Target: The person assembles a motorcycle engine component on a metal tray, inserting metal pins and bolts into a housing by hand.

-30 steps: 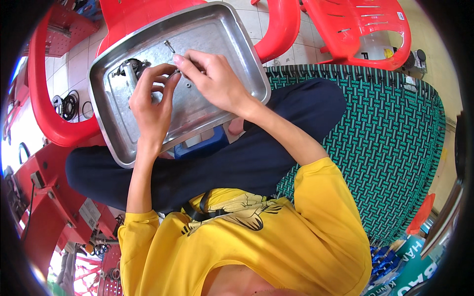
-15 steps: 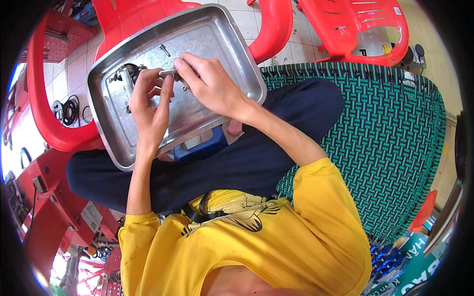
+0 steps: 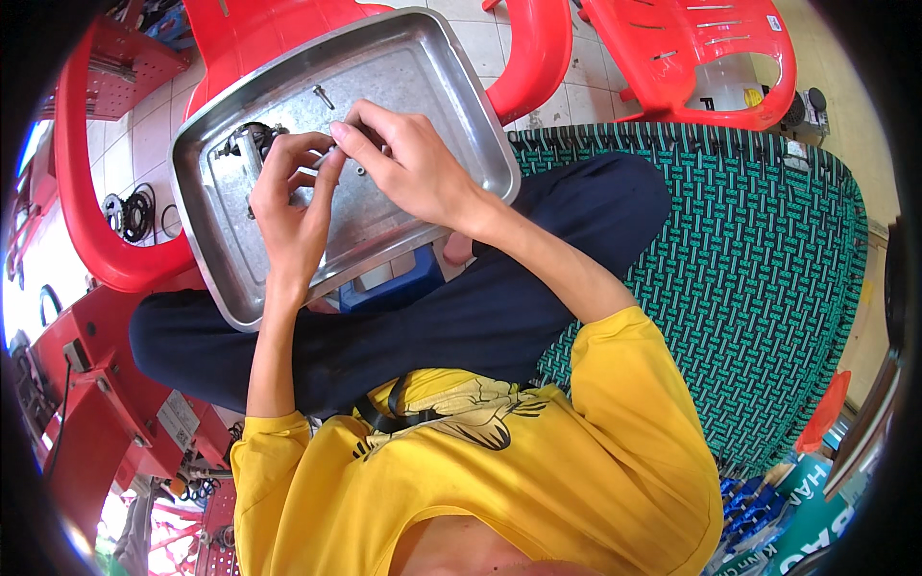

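Tiny metal piece [image 3: 325, 155] held over a tray [image 3: 413, 86]

The left hand [image 3: 293, 197] pinches the tiny metal piece between thumb and finger. The right hand [image 3: 413, 158] is bent in close, with its thumb near the piece's tip, but fingers block the view, so I can't tell if it grips too. The left hand is probably there to hold the piece steady. Both hands stay above the tray, maybe so anything dropped lands inside.

From where the hands meet, a bolt [image 3: 323, 97] lies at twelve o'clock and a little nut [image 3: 361, 172] between four and five. A bigger dark part [image 3: 252, 144] sits at nine, perhaps put aside to leave room.

The tray is shiny gray metal, and its raised edge likely stops things rolling off. It sits between the arms of a red chair [image 3: 240, 29], like a table. Black rings [image 3: 139, 213] lie on the tiled floor [image 3: 139, 163] toward eight. A green woven seat [image 3: 749, 259] spreads out past three.
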Motion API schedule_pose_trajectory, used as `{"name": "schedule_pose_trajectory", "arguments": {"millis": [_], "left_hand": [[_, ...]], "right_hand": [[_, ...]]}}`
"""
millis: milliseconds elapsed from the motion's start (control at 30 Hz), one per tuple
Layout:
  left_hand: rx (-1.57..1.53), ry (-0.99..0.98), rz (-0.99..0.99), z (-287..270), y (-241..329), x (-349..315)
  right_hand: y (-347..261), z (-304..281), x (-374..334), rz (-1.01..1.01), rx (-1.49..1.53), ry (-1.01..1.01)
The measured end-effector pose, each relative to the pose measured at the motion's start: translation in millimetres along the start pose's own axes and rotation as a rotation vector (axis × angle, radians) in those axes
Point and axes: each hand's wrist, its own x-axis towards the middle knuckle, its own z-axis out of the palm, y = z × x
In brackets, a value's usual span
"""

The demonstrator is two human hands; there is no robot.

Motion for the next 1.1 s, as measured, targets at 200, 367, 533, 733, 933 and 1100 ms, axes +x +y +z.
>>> {"name": "schedule_pose_trajectory", "arguments": {"millis": [200, 367, 533, 733, 933, 1100], "left_hand": [[-0.097, -0.084, -0.248, -9, -4, 3], [-0.049, 0.014, 0.023, 2, 5, 1], [-0.037, -0.168, -0.237, -9, -9, 4], [-0.012, -0.001, 0.090, 1, 7, 4], [-0.099, -0.046, -0.212, -6, -1, 4], [0.147, -0.064, 0.148, -9, -11, 6]], "right_hand": [[0, 5, -2, -0.047, -0.020, 0.009], [0, 1, -1, -0.010, -0.003, 0.029], [1, 2, 0, -0.036, 0.018, 0.013], [-4, 2, 1, -0.020, -0.008, 0.048], [-6, 2, -1, 0.059, -0.032, 0.006], [1, 2, 0, 0.040, 0.033, -0.003]]}}
